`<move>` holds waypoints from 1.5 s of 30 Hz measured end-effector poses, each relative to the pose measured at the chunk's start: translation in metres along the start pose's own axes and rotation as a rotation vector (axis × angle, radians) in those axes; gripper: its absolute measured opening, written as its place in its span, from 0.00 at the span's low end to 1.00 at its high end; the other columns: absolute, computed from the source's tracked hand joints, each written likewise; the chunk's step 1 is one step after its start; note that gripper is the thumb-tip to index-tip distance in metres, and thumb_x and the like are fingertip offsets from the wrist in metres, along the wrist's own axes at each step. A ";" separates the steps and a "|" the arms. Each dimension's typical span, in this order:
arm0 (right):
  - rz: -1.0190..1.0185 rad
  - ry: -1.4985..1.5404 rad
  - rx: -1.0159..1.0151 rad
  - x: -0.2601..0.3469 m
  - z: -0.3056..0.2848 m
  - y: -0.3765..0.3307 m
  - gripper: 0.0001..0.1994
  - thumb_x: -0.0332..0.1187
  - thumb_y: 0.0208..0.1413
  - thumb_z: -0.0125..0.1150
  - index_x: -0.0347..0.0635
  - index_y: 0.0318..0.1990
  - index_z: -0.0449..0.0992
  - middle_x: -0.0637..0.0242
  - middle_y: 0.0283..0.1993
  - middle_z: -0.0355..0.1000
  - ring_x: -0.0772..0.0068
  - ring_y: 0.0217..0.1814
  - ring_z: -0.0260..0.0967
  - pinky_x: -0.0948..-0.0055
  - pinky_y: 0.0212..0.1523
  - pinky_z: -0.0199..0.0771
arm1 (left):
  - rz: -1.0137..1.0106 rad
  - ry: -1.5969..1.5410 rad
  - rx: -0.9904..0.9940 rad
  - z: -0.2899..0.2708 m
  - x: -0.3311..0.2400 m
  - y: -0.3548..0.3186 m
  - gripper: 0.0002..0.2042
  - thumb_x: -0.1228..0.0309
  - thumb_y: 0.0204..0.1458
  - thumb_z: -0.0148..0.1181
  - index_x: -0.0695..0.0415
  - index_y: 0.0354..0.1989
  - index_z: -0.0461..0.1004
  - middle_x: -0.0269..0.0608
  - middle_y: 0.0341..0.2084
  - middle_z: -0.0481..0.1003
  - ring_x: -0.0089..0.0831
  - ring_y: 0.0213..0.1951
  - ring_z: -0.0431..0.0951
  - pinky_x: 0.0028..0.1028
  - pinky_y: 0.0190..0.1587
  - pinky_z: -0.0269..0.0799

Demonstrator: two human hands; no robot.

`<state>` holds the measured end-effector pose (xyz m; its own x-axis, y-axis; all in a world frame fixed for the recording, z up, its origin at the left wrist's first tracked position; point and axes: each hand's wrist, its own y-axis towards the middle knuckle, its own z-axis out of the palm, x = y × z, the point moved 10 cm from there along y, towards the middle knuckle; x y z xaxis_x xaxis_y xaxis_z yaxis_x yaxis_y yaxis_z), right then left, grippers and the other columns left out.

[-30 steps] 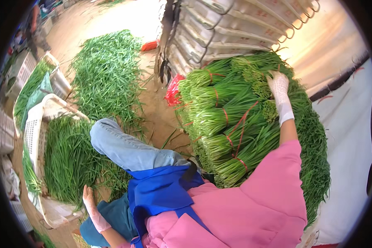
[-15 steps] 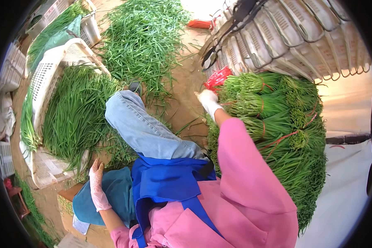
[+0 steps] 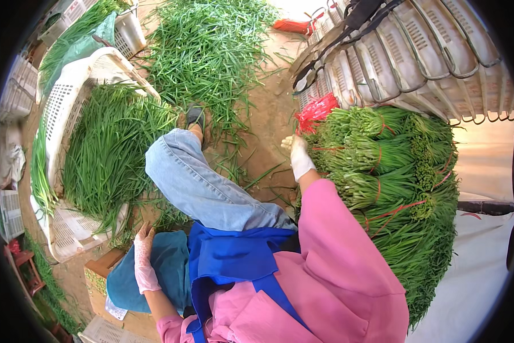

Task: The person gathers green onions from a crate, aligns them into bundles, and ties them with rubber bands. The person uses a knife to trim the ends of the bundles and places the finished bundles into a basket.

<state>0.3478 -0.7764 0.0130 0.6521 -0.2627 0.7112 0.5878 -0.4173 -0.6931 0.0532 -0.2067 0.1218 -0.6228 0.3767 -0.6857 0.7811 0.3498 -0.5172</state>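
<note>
My right hand, in a whitish glove, is beside the pile of tied bundles of long green chive-like stalks, just below a bunch of red ties. Its fingers are drawn together; whether something thin is between them I cannot make out. My left hand, in a thin pale glove, is by the teal cloth at my left side, fingers stretched out and holding nothing. In front of it, loose green stalks fill a white plastic basket lying on its side.
A heap of loose green leaves covers the floor ahead. White crates with metal handles are stacked at the far right, a dark strap over them. A red packet lies beside them. My bent leg is between basket and bundles.
My right hand has drawn slightly back from the red ties, its fingers now turned to the left. My left hand has shifted slightly, and the view has moved a little.
</note>
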 end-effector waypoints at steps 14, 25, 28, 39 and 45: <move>0.256 -0.016 1.120 -0.060 0.199 -0.120 0.12 0.40 0.50 0.47 0.44 0.26 0.73 0.69 0.22 0.70 0.72 0.23 0.66 0.73 0.24 0.64 | 0.044 -0.401 -0.072 -0.040 -0.064 -0.024 0.20 0.64 0.53 0.50 0.65 0.51 0.64 0.45 0.46 0.70 0.30 0.48 0.70 0.25 0.50 0.62; -1.082 -0.834 1.760 -0.028 0.378 -0.656 0.12 0.40 0.48 0.52 0.41 0.26 0.75 0.60 0.22 0.72 0.66 0.25 0.71 0.71 0.29 0.71 | 0.595 -1.206 -0.307 -0.190 -0.186 -0.110 0.32 0.51 0.48 0.53 0.64 0.55 0.58 0.51 0.51 0.65 0.35 0.53 0.64 0.33 0.55 0.58; -1.592 -0.981 1.678 -0.064 0.363 -0.727 0.15 0.48 0.50 0.50 0.47 0.26 0.75 0.56 0.25 0.71 0.56 0.30 0.70 0.63 0.33 0.70 | 0.588 -1.290 -0.485 -0.228 -0.112 -0.142 0.26 0.58 0.51 0.51 0.67 0.51 0.62 0.54 0.46 0.68 0.36 0.49 0.69 0.33 0.53 0.62; -1.765 -1.680 0.409 -0.034 0.532 -0.687 0.60 0.66 0.29 0.61 0.44 0.65 0.35 0.50 0.67 0.36 0.57 0.66 0.45 0.53 0.56 0.55 | -0.737 0.251 -1.056 -0.200 0.219 -0.331 0.15 0.62 0.52 0.43 0.59 0.30 0.75 0.51 0.29 0.74 0.47 0.36 0.73 0.41 0.40 0.67; -1.673 -1.349 0.607 -0.027 0.559 -0.649 0.14 0.34 0.52 0.47 0.40 0.45 0.69 0.56 0.38 0.71 0.62 0.34 0.73 0.65 0.31 0.74 | -0.874 0.444 -0.951 -0.107 0.250 -0.375 0.07 0.67 0.46 0.50 0.56 0.27 0.71 0.50 0.19 0.73 0.46 0.26 0.75 0.41 0.30 0.69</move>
<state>0.2165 -0.0128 0.3781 -0.7561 0.6152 0.2232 0.6493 0.7478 0.1383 -0.4000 -0.1522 0.1992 -0.9958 -0.0914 -0.0059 -0.0913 0.9956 -0.0212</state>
